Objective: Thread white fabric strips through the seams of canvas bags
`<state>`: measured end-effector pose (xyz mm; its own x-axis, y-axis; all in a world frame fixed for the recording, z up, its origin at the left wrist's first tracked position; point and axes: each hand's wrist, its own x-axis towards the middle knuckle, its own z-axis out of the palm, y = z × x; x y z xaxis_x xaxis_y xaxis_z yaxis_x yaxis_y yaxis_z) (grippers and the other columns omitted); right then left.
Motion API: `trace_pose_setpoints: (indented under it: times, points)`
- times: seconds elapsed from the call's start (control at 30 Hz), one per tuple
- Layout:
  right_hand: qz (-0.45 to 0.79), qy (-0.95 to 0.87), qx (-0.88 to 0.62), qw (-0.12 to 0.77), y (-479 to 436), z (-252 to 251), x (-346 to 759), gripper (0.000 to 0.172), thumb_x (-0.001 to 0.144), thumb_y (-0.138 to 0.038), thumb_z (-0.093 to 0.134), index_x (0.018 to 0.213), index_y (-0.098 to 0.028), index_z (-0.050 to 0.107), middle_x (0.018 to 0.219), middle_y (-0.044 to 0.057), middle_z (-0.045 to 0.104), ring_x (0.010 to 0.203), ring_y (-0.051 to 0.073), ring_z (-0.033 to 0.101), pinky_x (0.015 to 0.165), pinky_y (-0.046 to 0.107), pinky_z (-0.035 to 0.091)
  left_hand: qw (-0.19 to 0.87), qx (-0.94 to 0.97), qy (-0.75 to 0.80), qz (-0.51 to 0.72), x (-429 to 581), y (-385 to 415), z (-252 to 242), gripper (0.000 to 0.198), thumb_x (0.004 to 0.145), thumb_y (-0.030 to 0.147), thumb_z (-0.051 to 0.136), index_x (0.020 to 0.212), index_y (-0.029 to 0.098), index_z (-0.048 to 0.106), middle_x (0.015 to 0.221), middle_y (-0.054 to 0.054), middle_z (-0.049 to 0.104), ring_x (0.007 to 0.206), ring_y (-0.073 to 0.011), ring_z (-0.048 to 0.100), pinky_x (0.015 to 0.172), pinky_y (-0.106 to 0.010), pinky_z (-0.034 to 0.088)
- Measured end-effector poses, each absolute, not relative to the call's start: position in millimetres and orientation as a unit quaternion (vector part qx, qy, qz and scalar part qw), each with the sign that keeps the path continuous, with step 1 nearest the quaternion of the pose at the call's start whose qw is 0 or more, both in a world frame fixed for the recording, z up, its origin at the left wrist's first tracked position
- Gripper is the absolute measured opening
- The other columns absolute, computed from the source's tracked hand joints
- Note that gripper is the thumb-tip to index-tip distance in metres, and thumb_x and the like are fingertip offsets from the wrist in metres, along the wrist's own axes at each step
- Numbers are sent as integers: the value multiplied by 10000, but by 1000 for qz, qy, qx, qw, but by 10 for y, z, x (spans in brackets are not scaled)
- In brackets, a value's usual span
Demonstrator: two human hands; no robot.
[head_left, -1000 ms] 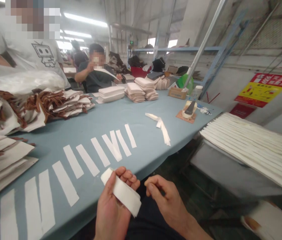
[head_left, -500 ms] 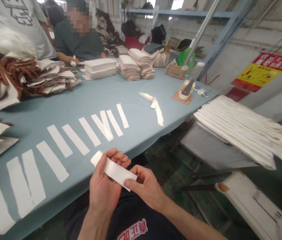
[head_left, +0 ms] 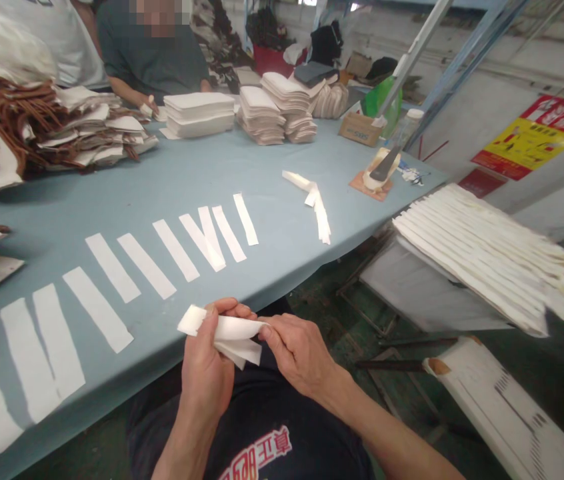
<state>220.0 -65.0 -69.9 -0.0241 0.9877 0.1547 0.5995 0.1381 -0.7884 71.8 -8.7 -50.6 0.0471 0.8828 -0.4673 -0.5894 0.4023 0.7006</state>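
Observation:
Over my lap, just off the table's near edge, my left hand holds a small stack of white strips, fingers curled round it. My right hand pinches the top strip at its right end and peels it up from the stack. Several single white strips lie in a row on the blue-grey table in front of me, running from near left to mid table.
A few loose strips lie further right. Stacks of white and tan pieces and a brown-handled pile sit at the back. Two people stand or sit at the far side. A stack of long white pieces rests on a side stand.
My right hand came over to the stack and took its top strip, which now lifts and curls away. The view tilted downward.

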Motion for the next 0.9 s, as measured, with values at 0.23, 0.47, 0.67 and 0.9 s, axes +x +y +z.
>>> trace_pose_setpoints:
  times: [0.23, 0.47, 0.67, 0.9]
  points:
    - [302, -599, -630, 390, -526, -644, 2297, 281, 1075, -360, 580, 974, -198, 786, 861, 53, 756, 762, 188, 669, 727, 308, 450, 652, 215, 494, 533, 720, -75, -636, 614, 582, 672, 985, 899, 180, 798, 845, -50, 828, 780, -198, 732, 705, -264, 580]
    - [372, -525, -642, 417, -494, -663, 2280, 465, 1067, -509, 553, 709, -212, 579, 621, -30, 590, 586, 122, 521, 595, 259, 385, 660, 236, 509, 499, 699, -56, -737, 593, 626, 671, 940, 884, 163, 777, 781, -26, 769, 664, -171, 654, 585, -254, 500]
    - [368, -537, -637, 413, -462, -731, 2242, 695, 1125, -701, 318, 658, -225, 515, 566, -17, 553, 534, 130, 525, 543, 272, 371, 666, 234, 515, 486, 729, -73, -766, 612, 641, 685, 929, 903, 154, 775, 804, -36, 770, 675, -169, 649, 604, -254, 501]
    - [287, -634, -628, 349, -424, -785, 2337, 636, 1142, -569, 351, 646, -223, 547, 624, 38, 634, 585, 161, 550, 639, 319, 358, 656, 253, 508, 497, 742, -76, -846, 653, 747, 771, 857, 973, 165, 766, 833, -57, 811, 684, -203, 712, 615, -289, 550]
